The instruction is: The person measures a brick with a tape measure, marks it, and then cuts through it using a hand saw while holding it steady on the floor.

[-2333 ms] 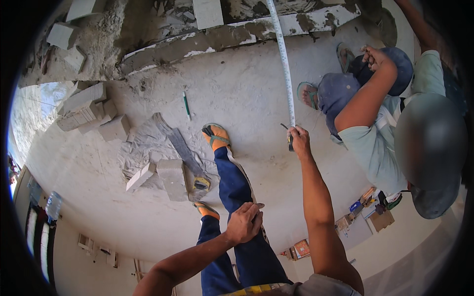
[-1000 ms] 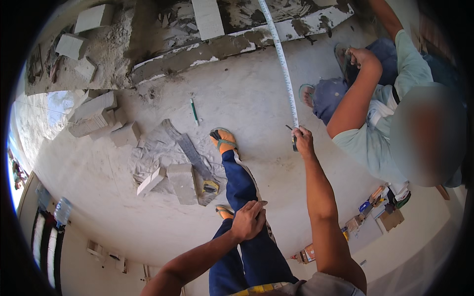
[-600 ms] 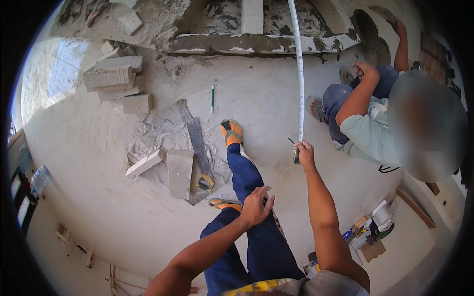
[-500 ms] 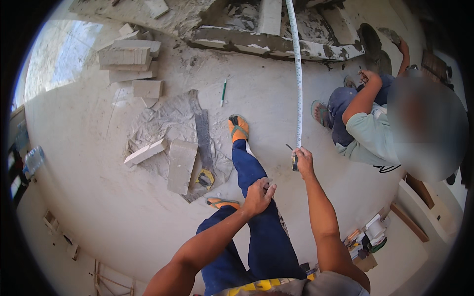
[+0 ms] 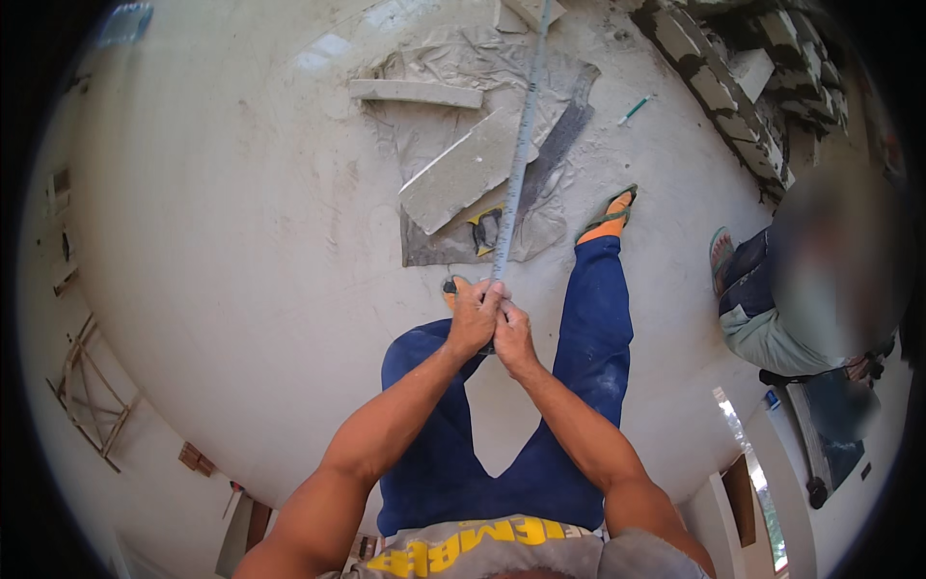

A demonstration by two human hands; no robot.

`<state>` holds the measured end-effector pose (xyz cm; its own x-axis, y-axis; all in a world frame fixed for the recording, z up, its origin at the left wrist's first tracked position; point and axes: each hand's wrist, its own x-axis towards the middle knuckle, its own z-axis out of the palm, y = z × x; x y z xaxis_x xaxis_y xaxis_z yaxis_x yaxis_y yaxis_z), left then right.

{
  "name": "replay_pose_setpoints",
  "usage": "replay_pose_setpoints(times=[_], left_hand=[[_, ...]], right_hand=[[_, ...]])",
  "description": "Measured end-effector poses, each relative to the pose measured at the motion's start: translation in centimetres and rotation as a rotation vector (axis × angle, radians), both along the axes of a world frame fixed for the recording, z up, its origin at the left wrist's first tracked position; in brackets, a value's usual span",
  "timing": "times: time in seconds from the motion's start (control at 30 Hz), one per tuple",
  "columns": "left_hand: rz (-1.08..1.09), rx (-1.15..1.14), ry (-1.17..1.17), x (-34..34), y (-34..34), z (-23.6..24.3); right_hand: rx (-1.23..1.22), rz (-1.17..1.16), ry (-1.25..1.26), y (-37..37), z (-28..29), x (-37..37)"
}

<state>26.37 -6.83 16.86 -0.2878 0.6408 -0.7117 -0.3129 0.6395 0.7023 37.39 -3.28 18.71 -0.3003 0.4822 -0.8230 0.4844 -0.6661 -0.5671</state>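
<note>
A white tape measure [image 5: 522, 150] runs out from my two hands, its blade stretching away over the blocks to the top of the view. My left hand [image 5: 473, 318] is closed around the near end of the blade. Pressed against it, my right hand [image 5: 515, 338] is closed on the case, which the fingers mostly hide. Under the blade, a wide pale block [image 5: 458, 179] rests on a crumpled grey sheet [image 5: 429, 253]. A thinner block [image 5: 415, 93] lies farther off. A handsaw [image 5: 487, 232] with a yellow handle is partly covered by the wide block and the blade.
A green and white pen [image 5: 635, 110] lies on the floor right of the sheet. Low mortared blockwork [image 5: 723, 106] stands at the far right. A co-worker [image 5: 772, 318] crouches at the right. More blocks [image 5: 532, 12] are at the top edge; a wooden frame [image 5: 92, 396] is at the left.
My left hand has left my knee and joined the right on the tape measure. The blade now points over the sheet and blocks instead of the blockwork; my view has turned left.
</note>
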Motion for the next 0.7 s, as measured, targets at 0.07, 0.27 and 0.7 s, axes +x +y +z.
replay_pose_setpoints(times=[0.07, 0.27, 0.7], left_hand=[[0.107, -0.042, -0.086, -2.2, -5.0, 0.3], [0.301, -0.081, -0.123, -3.2, -17.3, -1.7], [0.693, -0.088, -0.019, -6.2, -15.2, -15.4]], right_hand=[[0.019, 0.239, 0.024, -3.9, -0.3, -1.2], [0.032, 0.752, 0.106, -6.7, 2.4, -1.3], [0.965, 1.049, -0.242, 14.1, -19.0, -3.8]])
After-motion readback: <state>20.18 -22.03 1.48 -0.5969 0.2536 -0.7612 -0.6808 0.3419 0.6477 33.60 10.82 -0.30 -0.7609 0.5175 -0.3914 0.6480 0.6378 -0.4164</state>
